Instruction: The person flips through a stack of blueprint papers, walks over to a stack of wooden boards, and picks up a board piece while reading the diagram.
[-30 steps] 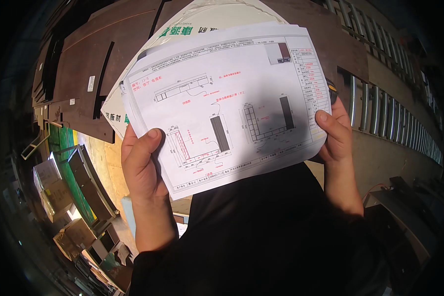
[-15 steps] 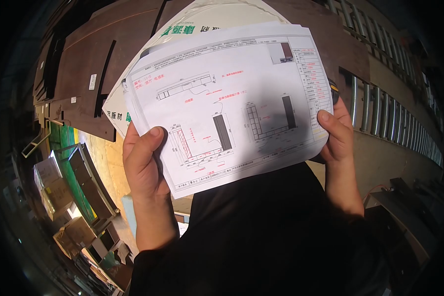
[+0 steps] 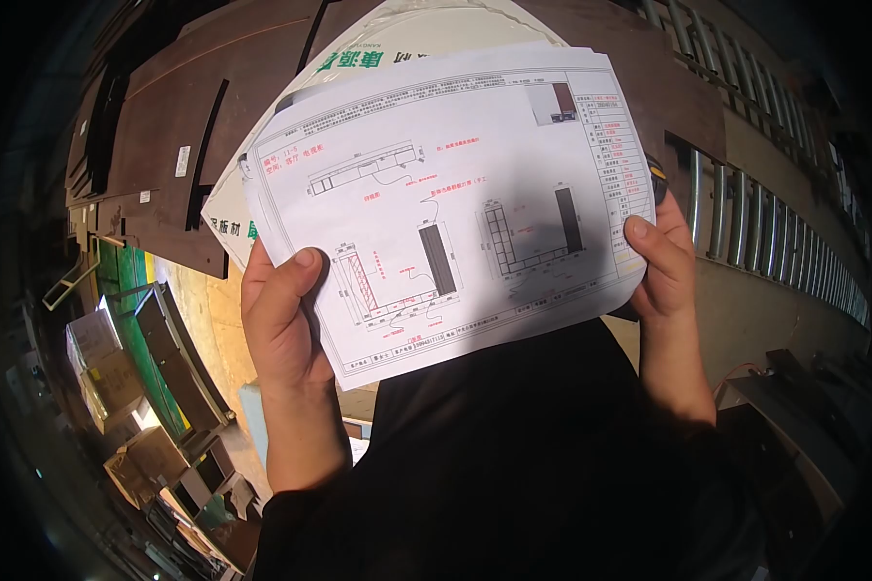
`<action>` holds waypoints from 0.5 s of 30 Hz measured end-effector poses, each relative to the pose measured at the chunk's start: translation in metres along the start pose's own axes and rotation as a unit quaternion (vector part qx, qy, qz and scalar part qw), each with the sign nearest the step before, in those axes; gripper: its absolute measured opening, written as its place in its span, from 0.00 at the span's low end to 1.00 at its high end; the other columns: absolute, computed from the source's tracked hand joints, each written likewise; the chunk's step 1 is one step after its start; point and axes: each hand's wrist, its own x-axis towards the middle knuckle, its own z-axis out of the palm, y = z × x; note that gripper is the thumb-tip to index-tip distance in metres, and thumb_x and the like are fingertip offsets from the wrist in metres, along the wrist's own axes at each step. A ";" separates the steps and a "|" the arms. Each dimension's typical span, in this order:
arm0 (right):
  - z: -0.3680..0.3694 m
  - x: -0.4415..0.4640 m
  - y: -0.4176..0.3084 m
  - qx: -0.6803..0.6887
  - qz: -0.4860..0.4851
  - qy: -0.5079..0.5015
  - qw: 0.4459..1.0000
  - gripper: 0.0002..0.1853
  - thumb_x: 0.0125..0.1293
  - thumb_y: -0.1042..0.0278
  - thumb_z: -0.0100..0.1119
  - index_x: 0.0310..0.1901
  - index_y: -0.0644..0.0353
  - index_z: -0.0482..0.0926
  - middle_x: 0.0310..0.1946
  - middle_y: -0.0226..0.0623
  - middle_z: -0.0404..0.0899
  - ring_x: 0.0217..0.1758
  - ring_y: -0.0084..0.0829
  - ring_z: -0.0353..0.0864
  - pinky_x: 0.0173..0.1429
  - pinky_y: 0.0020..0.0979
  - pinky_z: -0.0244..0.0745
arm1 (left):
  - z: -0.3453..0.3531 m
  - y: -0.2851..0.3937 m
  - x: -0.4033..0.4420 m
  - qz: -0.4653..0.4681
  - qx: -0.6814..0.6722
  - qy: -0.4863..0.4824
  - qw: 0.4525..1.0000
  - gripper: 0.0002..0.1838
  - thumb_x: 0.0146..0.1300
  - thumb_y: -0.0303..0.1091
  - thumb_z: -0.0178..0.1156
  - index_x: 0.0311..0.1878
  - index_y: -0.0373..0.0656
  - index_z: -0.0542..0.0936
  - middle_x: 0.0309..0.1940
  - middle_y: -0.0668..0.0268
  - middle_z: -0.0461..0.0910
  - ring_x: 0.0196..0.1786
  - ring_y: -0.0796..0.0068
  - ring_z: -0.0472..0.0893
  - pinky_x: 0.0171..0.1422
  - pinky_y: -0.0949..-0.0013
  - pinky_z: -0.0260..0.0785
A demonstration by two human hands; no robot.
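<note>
A small stack of printed drawing sheets (image 3: 388, 223) is held up between my two hands, slightly tilted. Its top page carries furniture line drawings, red notes, a table of text down the right side and a small colour picture. My left hand (image 3: 283, 305) grips the lower left edge, thumb on top and fingers hidden beneath. On the right edge, my right hand (image 3: 661, 261) pinches the sheets in the same way. A black and yellow object (image 3: 658, 180) pokes out by the right fingers; its kind cannot be made out. A shadow falls over the page's right half.
Behind the sheets lies a white wrapped package (image 3: 228, 208) with green lettering, on dark brown panels (image 3: 155, 145). A row of metal rollers (image 3: 736, 208) runs along the right. Cardboard boxes (image 3: 145, 460) and boards stand at the lower left.
</note>
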 end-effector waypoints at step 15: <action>0.005 -0.001 0.001 -0.015 -0.002 0.009 1.000 0.35 0.65 0.69 0.68 0.71 0.69 0.65 0.62 0.49 0.79 0.62 0.36 0.83 0.68 0.36 0.76 | -0.003 0.003 0.000 0.003 -0.007 -0.017 1.000 0.28 0.65 0.22 0.56 0.69 0.28 0.67 0.58 0.44 0.81 0.54 0.56 0.87 0.58 0.57 0.84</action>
